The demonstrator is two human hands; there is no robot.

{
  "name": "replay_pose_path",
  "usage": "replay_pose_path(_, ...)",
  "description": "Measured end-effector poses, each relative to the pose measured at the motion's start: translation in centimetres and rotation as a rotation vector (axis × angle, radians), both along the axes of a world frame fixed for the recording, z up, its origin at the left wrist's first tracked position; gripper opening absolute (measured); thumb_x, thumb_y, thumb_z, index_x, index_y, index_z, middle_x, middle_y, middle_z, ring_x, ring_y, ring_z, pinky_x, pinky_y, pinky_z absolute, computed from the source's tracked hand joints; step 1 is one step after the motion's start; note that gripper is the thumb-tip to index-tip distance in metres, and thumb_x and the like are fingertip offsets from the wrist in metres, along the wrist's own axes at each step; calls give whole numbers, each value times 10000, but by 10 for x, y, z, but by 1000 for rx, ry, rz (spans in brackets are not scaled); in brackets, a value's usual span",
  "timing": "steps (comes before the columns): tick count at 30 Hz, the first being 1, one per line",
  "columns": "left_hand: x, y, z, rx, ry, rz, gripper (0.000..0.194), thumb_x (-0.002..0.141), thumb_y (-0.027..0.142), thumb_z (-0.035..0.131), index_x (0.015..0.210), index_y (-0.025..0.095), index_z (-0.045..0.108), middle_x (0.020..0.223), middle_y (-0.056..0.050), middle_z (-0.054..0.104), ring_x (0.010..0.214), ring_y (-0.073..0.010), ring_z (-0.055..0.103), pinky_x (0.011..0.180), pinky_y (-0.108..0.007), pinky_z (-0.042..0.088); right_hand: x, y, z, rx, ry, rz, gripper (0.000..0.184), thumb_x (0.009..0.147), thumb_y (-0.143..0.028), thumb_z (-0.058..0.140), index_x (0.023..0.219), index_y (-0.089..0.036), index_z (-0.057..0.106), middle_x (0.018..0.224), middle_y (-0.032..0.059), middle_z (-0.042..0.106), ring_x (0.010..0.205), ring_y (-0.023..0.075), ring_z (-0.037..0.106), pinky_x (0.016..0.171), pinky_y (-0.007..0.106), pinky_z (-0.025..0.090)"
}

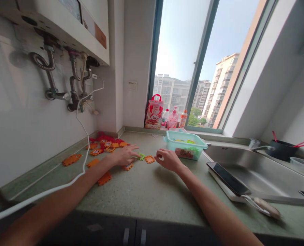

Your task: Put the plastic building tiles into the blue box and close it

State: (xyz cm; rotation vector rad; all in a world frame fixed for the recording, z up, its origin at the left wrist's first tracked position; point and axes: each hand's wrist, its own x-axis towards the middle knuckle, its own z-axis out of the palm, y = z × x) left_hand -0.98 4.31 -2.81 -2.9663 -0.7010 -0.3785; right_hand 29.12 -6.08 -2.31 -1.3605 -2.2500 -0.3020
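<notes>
My left hand (125,155) lies on the green counter (146,191), fingers stretched toward a small green toothed tile (141,156), its fingertips touching it. Just right of that sits an orange toothed tile (149,159). My right hand (168,159) rests beside the orange tile with fingers curled; what it holds, if anything, I cannot make out. More orange and red tiles (104,143) are scattered to the left, near the wall. A turquoise plastic basket (185,145) with coloured pieces inside stands just behind my right hand.
A white cable (84,160) runs across the counter's left side from the wall heater (64,30). A steel sink (259,171) is on the right, with a cleaver (231,181) on a board at its edge. Bottles and a red bag (154,112) stand on the windowsill.
</notes>
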Motion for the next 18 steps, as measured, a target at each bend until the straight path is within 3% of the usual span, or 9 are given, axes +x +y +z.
replay_pose_path(3,0,-10,9,-7,-33,-68,400,946,252,637,1318,372,718,1571,-47,513,1468,-295,446,1217,-474,366,-17,6,-16,-51,-9,132,422,999,-486,595,1346,-260,674,1364,118,673,1256,276,603,1073,424,454)
replay_pose_path(6,-10,-6,18,21,-89,-32,385,969,247,593,1334,291,707,1470,-79,604,1328,-251,575,1151,-401,433,-28,10,-25,-126,-40,147,455,1015,-536,556,1399,-310,650,1558,128,517,1454,354,446,1183,594,348)
replay_pose_path(9,-23,3,27,70,-67,48,316,960,184,532,1160,217,774,1212,-97,736,1126,-229,662,1052,-355,472,-37,9,-26,-183,-24,192,401,988,-562,602,1288,-319,712,1531,108,552,1487,376,406,1188,662,309)
replay_pose_path(14,-36,5,45,-2,36,264,253,907,252,536,868,206,781,868,-79,754,800,-213,660,767,-300,461,-53,2,-22,-205,60,312,203,882,-466,782,997,-301,758,1143,36,775,1294,299,613,1209,621,290)
replay_pose_path(16,-41,3,54,-73,74,312,284,900,324,536,758,201,750,725,-61,707,650,-190,606,649,-291,403,-52,0,-17,-134,46,348,199,848,-428,811,988,-300,755,1089,20,785,1224,275,650,1226,602,260)
replay_pose_path(18,-47,3,63,-117,78,363,357,896,414,544,667,195,709,632,-53,652,568,-176,560,594,-295,354,-40,1,-5,30,23,327,234,850,-397,798,1059,-304,750,1132,25,778,1203,263,651,1245,578,229)
